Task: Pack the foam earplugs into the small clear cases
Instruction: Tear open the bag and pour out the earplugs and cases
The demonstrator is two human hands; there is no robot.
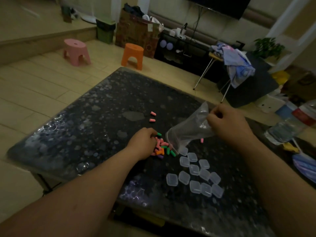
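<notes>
Cases (194, 169) are lying below the right hand (227, 124), whose fingers are pinching a bag (188, 130). The left hand (143, 142) is curling over earplugs (162, 148), grip unclear.

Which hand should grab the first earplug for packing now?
Left. The left hand sits at the earplug pile with fingers on it, while the right hand is occupied pinching the plastic bag above the table.

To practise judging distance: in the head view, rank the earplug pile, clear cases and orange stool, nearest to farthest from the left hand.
1. Earplug pile: touching the left hand, on the table.
2. Clear cases: on the table, to the hand's right.
3. Orange stool: on the floor beyond the table's far edge.
</notes>
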